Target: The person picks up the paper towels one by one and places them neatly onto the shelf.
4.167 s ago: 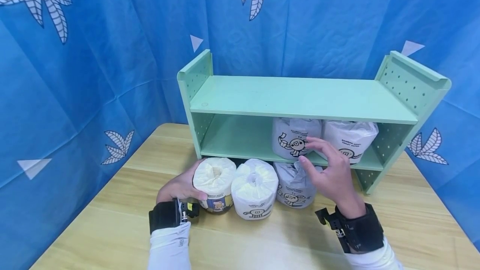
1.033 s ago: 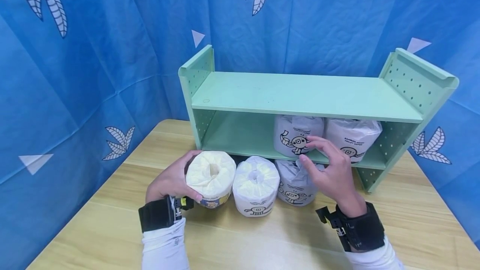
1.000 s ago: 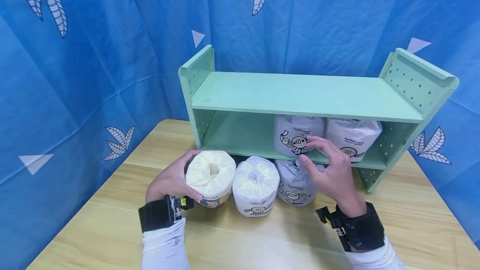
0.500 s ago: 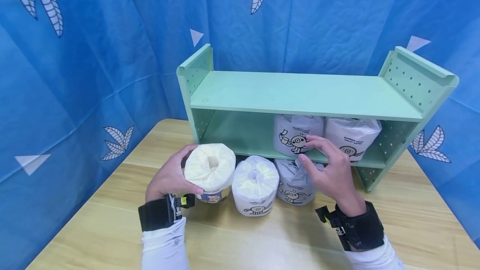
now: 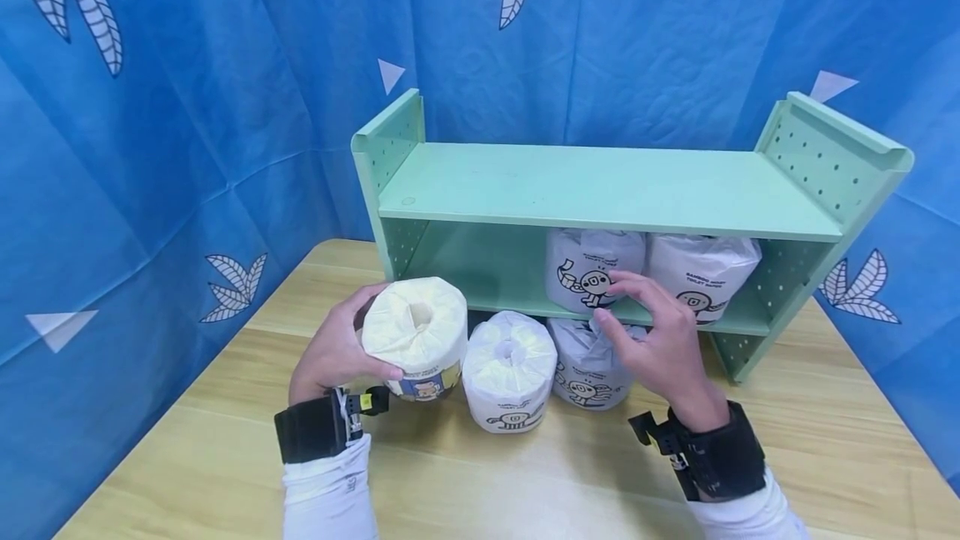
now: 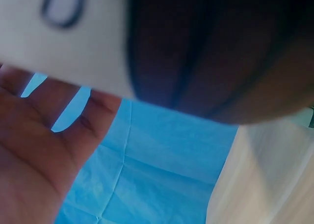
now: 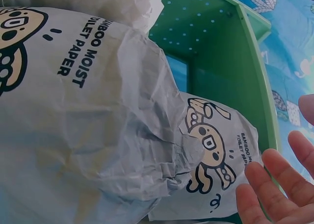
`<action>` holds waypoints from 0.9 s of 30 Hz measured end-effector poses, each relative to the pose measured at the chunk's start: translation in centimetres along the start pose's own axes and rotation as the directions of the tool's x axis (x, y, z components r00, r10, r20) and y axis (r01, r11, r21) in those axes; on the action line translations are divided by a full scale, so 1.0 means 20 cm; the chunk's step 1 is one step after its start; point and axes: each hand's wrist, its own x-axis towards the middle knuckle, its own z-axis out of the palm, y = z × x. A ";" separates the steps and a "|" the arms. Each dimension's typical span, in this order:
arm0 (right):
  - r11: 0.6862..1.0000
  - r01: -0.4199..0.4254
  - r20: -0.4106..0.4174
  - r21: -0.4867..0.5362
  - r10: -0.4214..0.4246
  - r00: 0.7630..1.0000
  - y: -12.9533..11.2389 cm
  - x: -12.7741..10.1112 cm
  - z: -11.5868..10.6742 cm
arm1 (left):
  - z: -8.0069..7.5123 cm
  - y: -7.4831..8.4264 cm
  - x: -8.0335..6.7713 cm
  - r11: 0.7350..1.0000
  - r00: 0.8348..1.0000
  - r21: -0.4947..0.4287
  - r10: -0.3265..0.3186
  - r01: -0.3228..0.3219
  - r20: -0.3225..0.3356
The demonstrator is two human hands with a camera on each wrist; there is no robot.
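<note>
My left hand (image 5: 348, 346) grips a cream, unwrapped toilet roll (image 5: 416, 336) and holds it tilted, a little above the wooden table (image 5: 480, 482). In the left wrist view only my palm and fingers (image 6: 39, 150) and the blurred roll (image 6: 73, 37) show. My right hand (image 5: 630, 315) hovers with relaxed, spread fingers in front of the green shelf (image 5: 600, 190), holding nothing. It is close to a wrapped roll (image 5: 588, 273) on the lower shelf and a wrapped roll (image 5: 581, 373) on the table. The right wrist view shows wrapped rolls (image 7: 88, 116) and my fingertips (image 7: 274, 185).
A second unwrapped roll (image 5: 510, 369) stands on the table between my hands. Another wrapped roll (image 5: 705, 273) sits at the right of the lower shelf, whose left half is bare. The top shelf holds nothing. Blue curtain (image 5: 187, 107) surrounds the table.
My left hand has lifted the cream roll off the table, up and slightly left, tilting it. My right hand has stayed where it was.
</note>
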 end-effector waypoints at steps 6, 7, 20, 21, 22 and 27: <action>1.000 -0.004 0.000 -0.002 0.004 1.000 0.00 0.00 0.00 | 0.00 0.01 0.00 1.000 0.999 0.018 0.015 -0.015 -0.048; 1.000 -0.003 -0.001 -0.002 0.003 1.000 0.00 0.00 0.00 | 0.00 0.02 0.00 1.000 0.998 0.021 0.020 -0.019 -0.055; 1.000 0.000 -0.008 0.007 0.000 1.000 -0.01 0.00 0.00 | 0.01 0.02 0.02 0.999 0.995 0.036 0.015 -0.012 -0.101; 1.000 0.001 -0.007 0.008 0.000 1.000 -0.01 0.00 0.00 | 0.01 0.02 0.02 0.999 0.994 0.036 0.015 -0.011 -0.106; 1.000 0.001 -0.008 0.007 -0.001 1.000 -0.01 0.00 0.00 | 0.01 0.02 0.02 0.999 0.994 0.035 0.016 -0.012 -0.111; 1.000 0.001 -0.005 0.004 -0.001 1.000 -0.01 0.00 -0.01 | 0.02 0.04 0.03 1.000 0.992 0.028 0.009 -0.006 -0.124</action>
